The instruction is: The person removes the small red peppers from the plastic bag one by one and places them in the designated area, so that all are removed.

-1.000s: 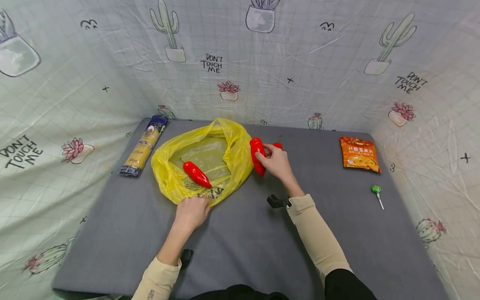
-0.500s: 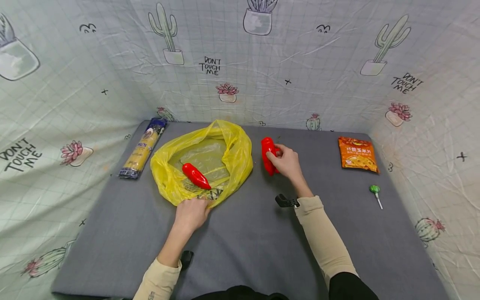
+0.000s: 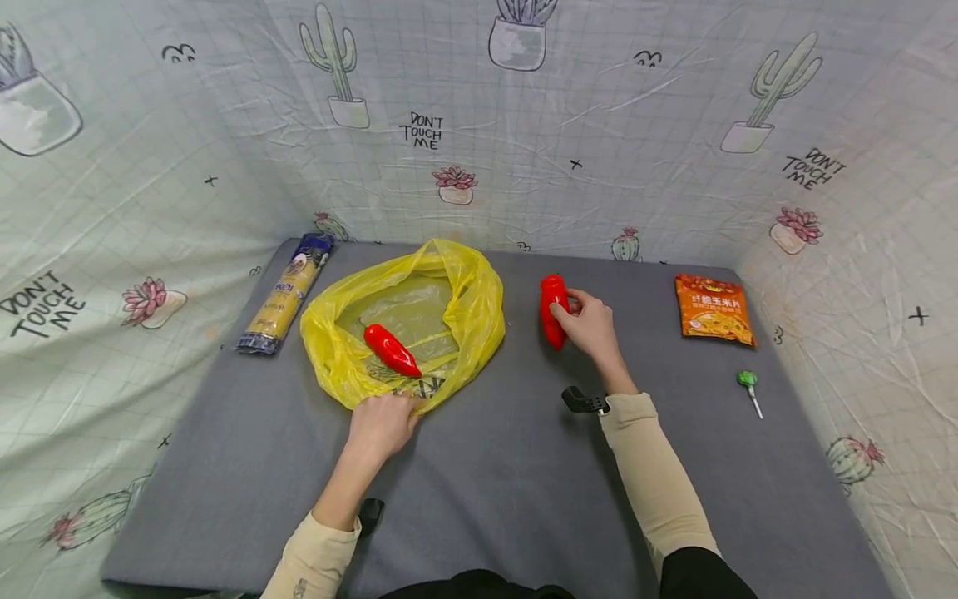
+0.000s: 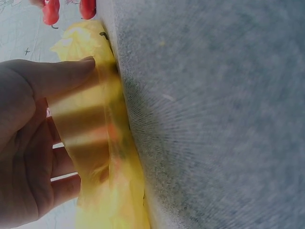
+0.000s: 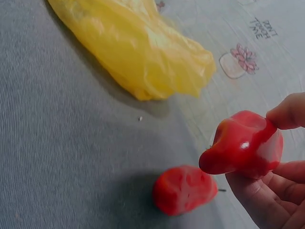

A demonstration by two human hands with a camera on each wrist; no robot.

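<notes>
In the head view my left hand (image 3: 382, 427) holds the near rim of a yellow plastic bag (image 3: 479, 333). The left wrist view shows the bag's thin film (image 4: 78, 126) between thumb and fingers. Inside the opened bag lies a red chili pepper (image 3: 392, 351). My right hand (image 3: 595, 329) pinches another red pepper (image 3: 553, 312), to the right of the bag. In the right wrist view this held pepper (image 5: 245, 144) is raised between thumb and fingers. A further red pepper (image 5: 185, 190) rests on the table below it; the head view hides that one behind the hand and held pepper.
A long blue-and-yellow packet (image 3: 287, 295) lies at the back left of the grey table (image 3: 479, 499). To the far right are an orange snack packet (image 3: 715, 309) and a green lollipop (image 3: 749, 387). Printed cloth (image 3: 524, 200) closes off the back and sides.
My right hand has moved rightward with its pepper, away from the bag, and now covers the pepper behind it. The left hand stays at the bag's rim.
</notes>
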